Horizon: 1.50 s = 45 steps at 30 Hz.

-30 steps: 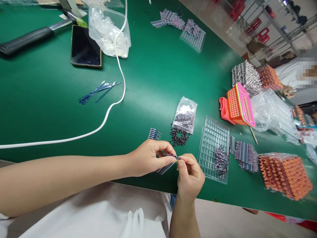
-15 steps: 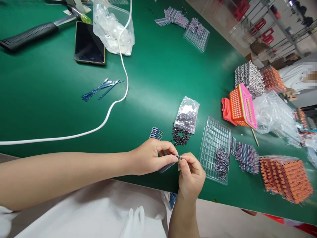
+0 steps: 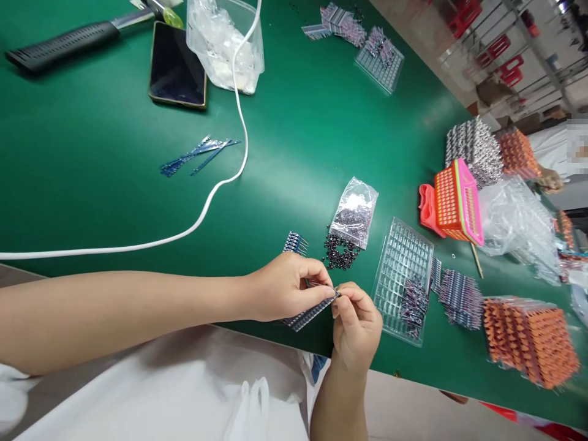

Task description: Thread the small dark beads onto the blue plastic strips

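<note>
My left hand (image 3: 291,288) is closed in a pinch on a narrow, dark ridged strip (image 3: 312,314), which slants down to the left beneath its fingers. My right hand (image 3: 358,321) pinches at the strip's right end, its fingertips meeting those of the left. Whatever tiny part it holds there is too small to make out. Just beyond the left hand lies a short row of blue boards with wire pins (image 3: 295,243). Small black bead-like parts (image 3: 342,252) are heaped at the mouth of a clear plastic bag (image 3: 356,211), ahead of both hands.
To the right is a clear compartment tray (image 3: 390,288) with leaded parts, then stacked strips (image 3: 460,299) and orange components (image 3: 530,340). Farther off stand a pink-and-orange basket (image 3: 452,199) and a person's hand (image 3: 550,180). A white cable (image 3: 202,214), phone (image 3: 178,66) and black-handled tool (image 3: 64,46) lie left.
The view has shifted slightly, so the table things sit a little farther right. Both hands stay together at the strip, and more of the strip shows below the left hand.
</note>
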### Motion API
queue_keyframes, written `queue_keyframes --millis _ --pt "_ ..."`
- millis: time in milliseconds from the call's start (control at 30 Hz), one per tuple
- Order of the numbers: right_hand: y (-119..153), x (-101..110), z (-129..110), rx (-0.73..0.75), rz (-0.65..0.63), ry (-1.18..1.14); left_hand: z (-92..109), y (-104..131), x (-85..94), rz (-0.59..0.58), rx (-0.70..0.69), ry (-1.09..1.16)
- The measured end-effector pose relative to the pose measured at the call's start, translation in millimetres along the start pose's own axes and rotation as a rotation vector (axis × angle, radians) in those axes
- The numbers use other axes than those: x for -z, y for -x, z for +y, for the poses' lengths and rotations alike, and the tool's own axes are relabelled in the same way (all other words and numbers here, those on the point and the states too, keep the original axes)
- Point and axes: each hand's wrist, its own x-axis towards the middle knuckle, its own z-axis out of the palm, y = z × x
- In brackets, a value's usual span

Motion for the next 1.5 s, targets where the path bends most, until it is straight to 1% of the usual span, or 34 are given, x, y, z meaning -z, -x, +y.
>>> queue_keyframes --millis 133,333,433,633,767,900,967,1067,1500 --pt "0.6 -0.5 -1.1 0.009 0.000 0.013 3.1 0.9 1.4 0.009 -0.005 -0.016" --pt "0.0 0.8 -2.5 -0.007 -0.017 0.045 4.1 1.1 3.3 -0.023 -0.006 -0.049" --pt "-0.7 2.4 -3.1 -0.040 -0.060 0.035 2.3 0.6 4.3 -0.049 -0.005 -0.093" --pt "-2.9 5.1 -4.3 -0.104 -0.135 -0.072 -2.1 -0.5 6.1 -0.105 -0.037 -0.124" --pt "-4.7 5.5 -7.3 -0.156 -0.171 -0.130 0.2 -0.9 7.8 -0.132 -0.048 -0.133" --pt "-5.1 7.1 -8.7 -0.260 -0.204 -0.146 4.2 -1.3 8.9 -0.182 -0.008 -0.099" --pt "-4.6 8.5 -7.7 -0.284 -0.201 -0.123 4.6 -1.8 8.7 -0.192 0.018 -0.077" --pt "-3.8 10.6 -4.9 -0.290 -0.211 -0.123 3.3 -2.7 7.6 -0.197 0.037 -0.066" --pt "-4.9 12.4 -0.2 -0.320 -0.284 -0.186 -6.6 -3.7 4.4 -0.216 0.030 -0.103"
